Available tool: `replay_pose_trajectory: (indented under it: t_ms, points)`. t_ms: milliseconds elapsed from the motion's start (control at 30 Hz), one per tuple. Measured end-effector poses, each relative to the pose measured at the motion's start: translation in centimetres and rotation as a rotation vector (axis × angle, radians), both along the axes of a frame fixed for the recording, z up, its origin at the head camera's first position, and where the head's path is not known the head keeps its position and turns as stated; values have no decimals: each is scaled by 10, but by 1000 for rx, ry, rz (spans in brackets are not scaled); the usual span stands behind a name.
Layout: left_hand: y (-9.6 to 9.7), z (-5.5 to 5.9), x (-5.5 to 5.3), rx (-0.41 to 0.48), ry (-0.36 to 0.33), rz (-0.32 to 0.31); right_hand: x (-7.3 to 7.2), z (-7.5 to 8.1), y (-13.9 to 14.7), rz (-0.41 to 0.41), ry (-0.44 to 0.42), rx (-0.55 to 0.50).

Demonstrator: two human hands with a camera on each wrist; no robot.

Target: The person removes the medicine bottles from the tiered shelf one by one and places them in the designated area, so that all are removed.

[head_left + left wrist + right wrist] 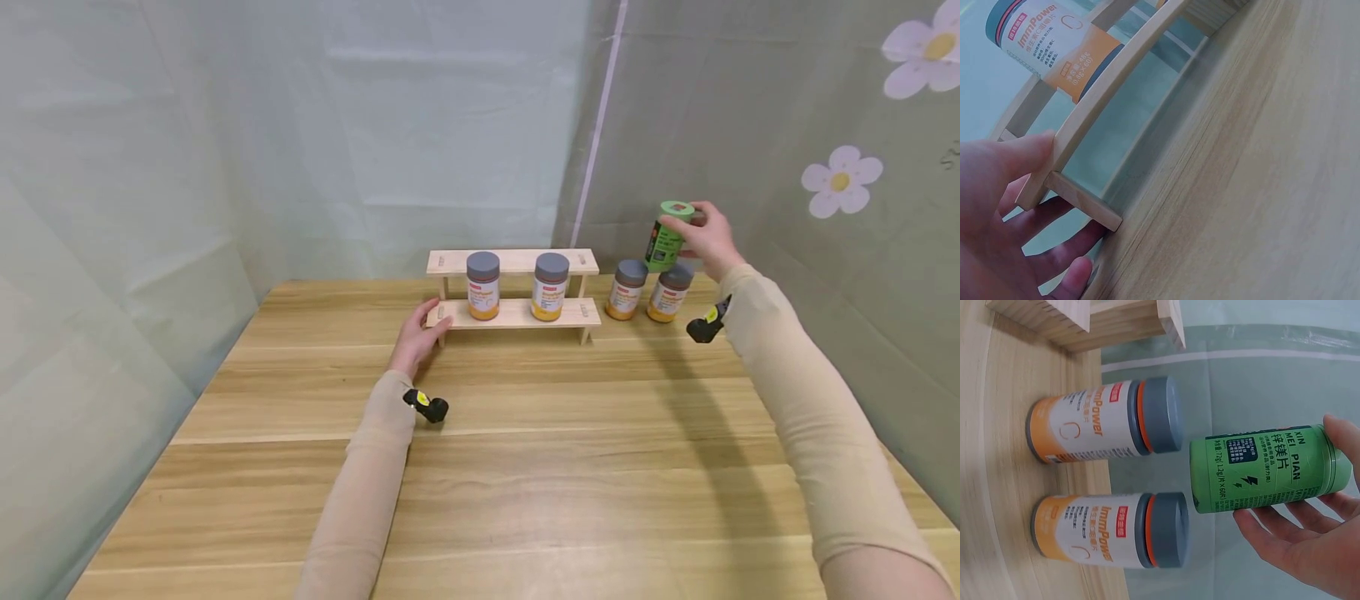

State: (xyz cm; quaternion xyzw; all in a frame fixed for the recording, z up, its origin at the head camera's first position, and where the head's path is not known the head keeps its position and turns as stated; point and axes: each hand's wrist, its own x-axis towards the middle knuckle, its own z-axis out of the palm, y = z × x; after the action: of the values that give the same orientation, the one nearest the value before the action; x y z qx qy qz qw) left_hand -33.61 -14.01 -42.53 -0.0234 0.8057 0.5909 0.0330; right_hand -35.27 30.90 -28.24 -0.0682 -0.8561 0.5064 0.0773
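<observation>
My right hand [708,237] grips a green supplement bottle [1266,469] near its lid, held in the air above two grey-lidded supplement bottles. Those two, a nearer-left bottle [626,290] and a right bottle [670,293], stand upright on the table. With thumb on top and fingers below, my left hand [417,335] holds the left end of a two-tier wooden shelf [517,313]. On the shelf's lower board stand two matching bottles, one on the left [483,287] and one on the right [550,288]. The upper board [510,262] carries nothing visible.
The wooden table [525,467] extends toward me in front of the shelf. Pale sheeting [450,125] hangs behind it, and a grey sheet with printed flowers [842,182] hangs at the right. Small black cameras [426,406] sit on both wrists.
</observation>
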Motion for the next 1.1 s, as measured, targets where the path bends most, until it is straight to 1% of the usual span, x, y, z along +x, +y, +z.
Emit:
replay_pose_trajectory:
  t_ms: [367, 567, 800, 1000, 1100]
  points:
    - [0, 0, 0, -19, 9, -3, 7, 4, 18, -30, -2, 9]
    - [0, 1, 0, -4, 0, -14, 9, 3, 26, -51, -8, -20]
    - [0, 0, -1, 1, 2, -17, 14, 2, 33, -80, 2, -29]
    - [-2, -1, -2, -11, -6, -8, 17, 1, 40, -89, 15, -60]
    - [-2, -1, -2, 7, -16, -9, 19, -1, 44, -98, 26, -69]
